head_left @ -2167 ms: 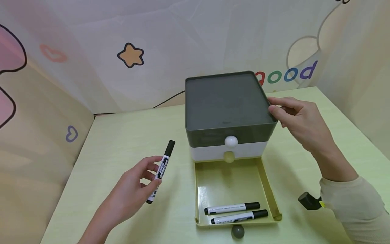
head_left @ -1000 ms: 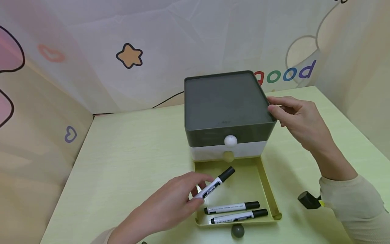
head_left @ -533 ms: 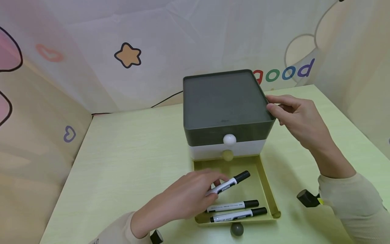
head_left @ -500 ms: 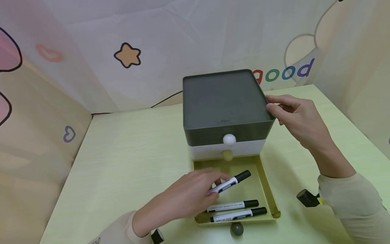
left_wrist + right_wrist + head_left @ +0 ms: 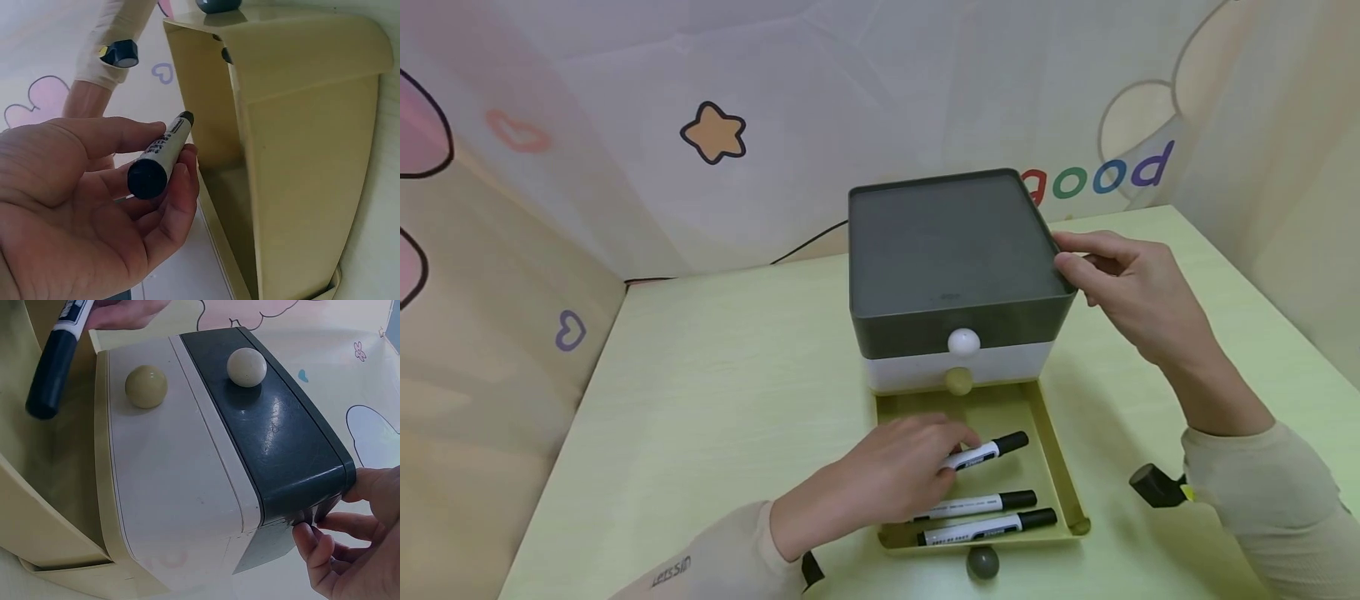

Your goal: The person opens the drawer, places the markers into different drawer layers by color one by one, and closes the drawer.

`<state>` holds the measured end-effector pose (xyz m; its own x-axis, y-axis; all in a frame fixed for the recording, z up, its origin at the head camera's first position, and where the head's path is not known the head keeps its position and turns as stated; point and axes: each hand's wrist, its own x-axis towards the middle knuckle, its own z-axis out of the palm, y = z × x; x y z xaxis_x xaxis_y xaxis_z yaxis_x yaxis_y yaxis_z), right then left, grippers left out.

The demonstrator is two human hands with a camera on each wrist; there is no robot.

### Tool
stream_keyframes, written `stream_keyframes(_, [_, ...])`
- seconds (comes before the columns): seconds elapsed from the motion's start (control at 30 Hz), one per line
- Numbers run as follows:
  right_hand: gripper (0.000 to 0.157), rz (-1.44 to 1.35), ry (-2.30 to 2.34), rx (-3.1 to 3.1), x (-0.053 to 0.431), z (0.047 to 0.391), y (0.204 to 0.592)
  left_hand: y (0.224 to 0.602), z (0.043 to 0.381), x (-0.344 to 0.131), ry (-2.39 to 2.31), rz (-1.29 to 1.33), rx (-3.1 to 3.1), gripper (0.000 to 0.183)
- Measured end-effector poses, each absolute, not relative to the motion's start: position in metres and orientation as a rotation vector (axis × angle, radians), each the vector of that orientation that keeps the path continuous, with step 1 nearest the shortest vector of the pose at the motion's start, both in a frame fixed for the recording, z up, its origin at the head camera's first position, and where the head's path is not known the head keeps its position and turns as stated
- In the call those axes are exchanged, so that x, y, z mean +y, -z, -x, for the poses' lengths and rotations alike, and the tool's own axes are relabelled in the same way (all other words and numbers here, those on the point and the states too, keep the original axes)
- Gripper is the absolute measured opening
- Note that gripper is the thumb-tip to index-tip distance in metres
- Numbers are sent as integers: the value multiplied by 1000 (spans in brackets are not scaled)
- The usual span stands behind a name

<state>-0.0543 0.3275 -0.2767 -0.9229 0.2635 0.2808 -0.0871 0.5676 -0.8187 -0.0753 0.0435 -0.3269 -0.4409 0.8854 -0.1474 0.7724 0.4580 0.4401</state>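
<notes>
My left hand (image 5: 891, 467) is over the pulled-out yellow bottom drawer (image 5: 1060, 467), pinching a whiteboard marker (image 5: 977, 456) between thumb and fingers. That black-capped white marker tilts, cap toward the right; in the left wrist view my thumb and curled fingers hold its barrel (image 5: 164, 152). Below it in the drawer, two similar markers lie side by side near the front: one marker (image 5: 973, 506) partly behind my hand, the other marker (image 5: 985, 528) in front. My right hand (image 5: 1142, 292) grips the right rim of the dark-topped desktop drawer box (image 5: 955, 250) with thumb and fingers.
A white middle drawer (image 5: 910, 372) with a yellow knob (image 5: 958, 382) and a dark top drawer with a white knob (image 5: 964, 342) are pushed in. The open drawer's grey knob (image 5: 982, 563) juts forward. Printed cloth (image 5: 775, 83) hangs behind the pale table (image 5: 722, 375).
My left hand has carried the marker rightward from beside the box to over the open drawer, then lower and farther in. My right hand keeps its hold on the box.
</notes>
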Motion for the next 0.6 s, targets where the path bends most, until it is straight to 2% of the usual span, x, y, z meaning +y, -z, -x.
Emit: stream_keyframes(0.6, [37,162,-1297,-2420,327,55,278,337,76,58,-335,-1477,2351,35])
